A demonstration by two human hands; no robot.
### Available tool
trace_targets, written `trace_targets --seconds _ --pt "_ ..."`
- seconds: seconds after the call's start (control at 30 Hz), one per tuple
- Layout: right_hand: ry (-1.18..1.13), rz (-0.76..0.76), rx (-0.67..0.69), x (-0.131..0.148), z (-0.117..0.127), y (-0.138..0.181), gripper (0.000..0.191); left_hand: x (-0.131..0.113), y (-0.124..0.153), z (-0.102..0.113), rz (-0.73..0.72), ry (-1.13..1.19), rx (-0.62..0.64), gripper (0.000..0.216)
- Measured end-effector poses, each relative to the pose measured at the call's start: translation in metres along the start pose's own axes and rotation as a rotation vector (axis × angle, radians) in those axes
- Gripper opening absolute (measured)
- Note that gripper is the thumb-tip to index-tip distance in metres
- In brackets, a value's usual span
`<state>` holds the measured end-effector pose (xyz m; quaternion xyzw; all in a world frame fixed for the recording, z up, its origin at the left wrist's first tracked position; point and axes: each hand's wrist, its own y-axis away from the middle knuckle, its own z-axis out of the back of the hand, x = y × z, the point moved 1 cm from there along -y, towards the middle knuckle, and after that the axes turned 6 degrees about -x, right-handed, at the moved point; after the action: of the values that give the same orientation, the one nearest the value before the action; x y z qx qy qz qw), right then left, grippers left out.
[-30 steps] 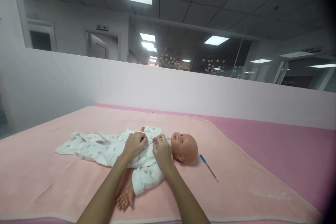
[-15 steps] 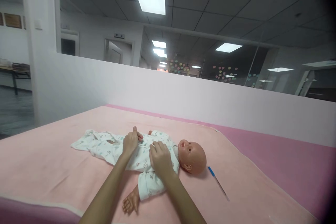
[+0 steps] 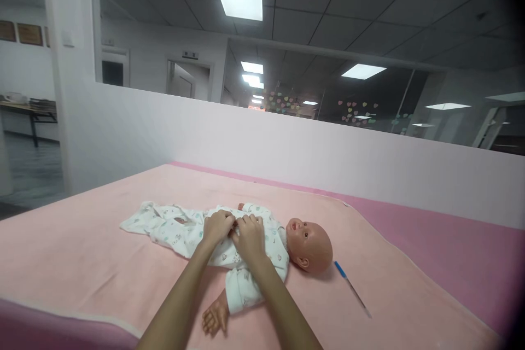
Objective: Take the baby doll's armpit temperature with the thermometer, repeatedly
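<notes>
A baby doll (image 3: pixel 311 247) lies on its back, its head to the right. It wears a white printed romper (image 3: pixel 186 235), whose legs trail off flat to the left. Over the doll's belly, my left hand (image 3: pixel 218 227) has its fingers curled down on the romper's front. Right beside it my right hand (image 3: pixel 249 236) is bent in a pinch at the same cloth, thumb toward the left hand. The fingertips nearly meet, and they hide the bit of cloth between them. One doll hand (image 3: pixel 216 317) sticks out of the near sleeve.
A thin stick with a blue end, perhaps a thermometer (image 3: pixel 353 289), lies right of the doll's head. The pink blanket (image 3: pixel 156 279) covers a padded mauve surface (image 3: pixel 447 240). A low white wall (image 3: pixel 328 147) with glass above it runs along the back.
My left hand has come down and rightward from a raised-thumb pose, its fingers now curled at the romper. My right hand's fingers have drawn in beside it. The view has shifted slightly.
</notes>
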<state>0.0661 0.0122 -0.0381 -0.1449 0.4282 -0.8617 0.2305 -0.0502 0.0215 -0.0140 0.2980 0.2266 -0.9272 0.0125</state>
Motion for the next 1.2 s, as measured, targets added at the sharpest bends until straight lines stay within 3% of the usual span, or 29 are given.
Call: trace_targets --seconds 0.27,0.47,0.8,1.2 --pt "0.015 -0.034 -0.046 -0.004 0.01 0.008 0.012 -0.006 -0.002 -0.001 -0.181 0.026 0.038 0.023" --pt "-0.06 -0.066 -0.047 -0.003 0.005 0.011 0.005 0.001 -0.006 -0.003 -0.139 0.223 0.101 0.02" --pt "-0.107 -0.104 -0.094 0.001 0.009 0.012 0.009 0.003 -0.009 0.0 -0.118 0.637 0.189 0.02" --pt "-0.16 -0.172 -0.166 0.002 0.007 0.011 0.009 0.008 -0.015 -0.005 -0.136 0.616 0.195 0.019"
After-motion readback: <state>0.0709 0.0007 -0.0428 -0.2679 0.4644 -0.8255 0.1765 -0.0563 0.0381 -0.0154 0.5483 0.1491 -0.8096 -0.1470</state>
